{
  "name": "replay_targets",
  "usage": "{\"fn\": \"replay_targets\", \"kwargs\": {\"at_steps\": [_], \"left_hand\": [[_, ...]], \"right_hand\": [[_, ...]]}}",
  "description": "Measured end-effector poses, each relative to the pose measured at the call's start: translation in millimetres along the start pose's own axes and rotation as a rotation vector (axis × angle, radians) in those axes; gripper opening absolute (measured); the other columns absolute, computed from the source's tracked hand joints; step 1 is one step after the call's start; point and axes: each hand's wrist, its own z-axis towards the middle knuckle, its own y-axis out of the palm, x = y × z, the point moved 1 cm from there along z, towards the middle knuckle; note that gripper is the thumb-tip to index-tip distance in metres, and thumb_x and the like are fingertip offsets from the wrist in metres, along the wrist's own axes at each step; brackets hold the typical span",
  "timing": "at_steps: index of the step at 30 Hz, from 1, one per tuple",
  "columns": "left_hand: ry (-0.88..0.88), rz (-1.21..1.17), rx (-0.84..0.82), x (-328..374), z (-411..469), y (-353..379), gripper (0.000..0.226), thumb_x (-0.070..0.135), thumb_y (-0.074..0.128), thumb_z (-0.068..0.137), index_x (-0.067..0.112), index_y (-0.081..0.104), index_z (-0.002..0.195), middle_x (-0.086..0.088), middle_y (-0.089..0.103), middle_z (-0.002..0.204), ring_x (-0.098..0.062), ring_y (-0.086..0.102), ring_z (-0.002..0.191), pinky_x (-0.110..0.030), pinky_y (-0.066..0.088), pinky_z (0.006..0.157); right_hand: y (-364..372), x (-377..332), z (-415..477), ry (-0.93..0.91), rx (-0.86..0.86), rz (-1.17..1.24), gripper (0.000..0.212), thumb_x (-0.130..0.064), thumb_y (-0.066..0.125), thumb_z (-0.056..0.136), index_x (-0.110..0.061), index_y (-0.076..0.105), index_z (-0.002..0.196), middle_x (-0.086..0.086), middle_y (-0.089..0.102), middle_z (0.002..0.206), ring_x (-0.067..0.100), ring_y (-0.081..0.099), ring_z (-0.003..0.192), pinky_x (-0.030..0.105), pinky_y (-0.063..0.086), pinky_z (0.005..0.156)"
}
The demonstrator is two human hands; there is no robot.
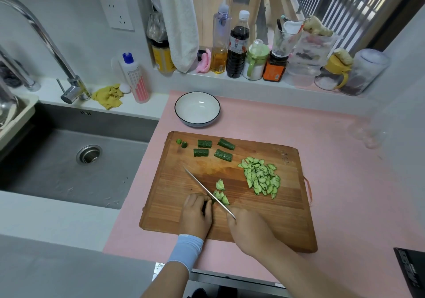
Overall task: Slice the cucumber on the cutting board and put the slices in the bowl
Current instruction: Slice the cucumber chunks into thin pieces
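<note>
Slicing on the board. The left hand has its grip curled down over a cucumber piece, which is mostly hidden under the fingers. The right hand has its grip closed round the knife handle, and the blade lies diagonally against the left fingers. Fresh slices lie just right of the blade, with a heap further right. Chunks lie at the far left. The bowl stands on the counter beyond the board.

- A pale blue fabric band is worn as a snug cuff just behind the left hand.
- The right hand and forearm are left uncovered.
</note>
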Motion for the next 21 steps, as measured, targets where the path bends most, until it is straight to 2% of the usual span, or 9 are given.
{"fn": "replay_targets", "kwargs": {"at_steps": [2, 5, 10, 12, 14, 16, 19, 21], "left_hand": [[0.007, 0.004, -0.004, 2, 0, 0, 0.018, -0.004, 0.075, 0.076, 0.010, 0.064, 0.077, -0.003, 0.059, 0.079, -0.016, 0.050, 0.081, -0.016, 0.037, 0.080], [0.019, 0.009, -0.006, 2, 0, -1, 0.018, -0.003, 0.075, 0.077, 0.009, 0.062, 0.076, -0.003, 0.057, 0.079, -0.017, 0.048, 0.080, -0.016, 0.036, 0.079], [0.000, 0.009, -0.002, 1, 0, -1, 0.018, -0.003, 0.076, 0.076, 0.010, 0.063, 0.076, -0.002, 0.059, 0.078, -0.016, 0.050, 0.079, -0.019, 0.039, 0.078], [-0.005, 0.008, -0.002, 1, 0, -1, 0.018, -0.003, 0.076, 0.075, 0.010, 0.063, 0.075, -0.002, 0.059, 0.077, -0.016, 0.050, 0.079, -0.017, 0.038, 0.078], [-0.006, 0.003, 0.001, 1, 0, -1, 0.018, -0.003, 0.076, 0.076, 0.010, 0.064, 0.075, -0.002, 0.060, 0.078, -0.016, 0.051, 0.079, -0.016, 0.037, 0.079], [-0.011, -0.007, 0.003, 1, 0, -1, 0.018, -0.003, 0.076, 0.076, 0.010, 0.064, 0.076, -0.002, 0.060, 0.079, -0.017, 0.051, 0.080, -0.017, 0.038, 0.079], [-0.010, -0.009, 0.005, 0, 0, 0, 0.018, -0.003, 0.075, 0.076, 0.010, 0.064, 0.076, -0.002, 0.060, 0.079, -0.016, 0.051, 0.080, -0.016, 0.038, 0.079], [-0.008, -0.007, 0.003, 0, 0, -1, 0.018, -0.003, 0.075, 0.077, 0.010, 0.064, 0.076, -0.002, 0.060, 0.079, -0.016, 0.051, 0.080, -0.016, 0.038, 0.079]], "right_hand": [[0, -4, 5, 0.001, 0.001, 0.000, 0.035, -0.027, 0.040, 0.102, -0.034, 0.042, 0.068, 0.001, 0.059, 0.075, 0.024, 0.052, 0.070, 0.031, 0.034, 0.060], [2, -2, 9, 0.004, 0.013, 0.001, 0.024, -0.028, 0.041, 0.101, -0.029, 0.063, 0.094, 0.004, 0.068, 0.084, 0.028, 0.062, 0.077, 0.031, 0.038, 0.062], [5, -1, 8, -0.030, 0.041, 0.017, 0.026, -0.025, 0.040, 0.100, -0.030, 0.064, 0.109, 0.005, 0.067, 0.087, 0.025, 0.055, 0.072, 0.032, 0.038, 0.061], [6, -1, 4, -0.042, 0.058, 0.029, 0.027, -0.026, 0.040, 0.100, -0.032, 0.064, 0.112, 0.003, 0.066, 0.090, 0.026, 0.058, 0.078, 0.033, 0.040, 0.063], [6, 1, -1, -0.032, 0.068, 0.028, 0.023, -0.030, 0.040, 0.102, -0.032, 0.062, 0.108, -0.001, 0.063, 0.083, 0.026, 0.059, 0.078, 0.032, 0.038, 0.063], [4, 3, -8, -0.025, 0.062, 0.023, 0.020, -0.032, 0.040, 0.102, -0.032, 0.059, 0.096, -0.002, 0.057, 0.073, 0.023, 0.052, 0.071, 0.032, 0.034, 0.062], [0, 6, -16, -0.010, 0.045, 0.000, 0.037, -0.032, 0.040, 0.103, -0.040, 0.042, 0.067, -0.005, 0.050, 0.063, 0.022, 0.050, 0.067, 0.032, 0.033, 0.060], [-2, 9, -19, -0.007, 0.043, -0.010, 0.041, -0.034, 0.040, 0.103, -0.042, 0.036, 0.062, -0.006, 0.048, 0.062, 0.024, 0.053, 0.067, 0.034, 0.036, 0.060]]}}
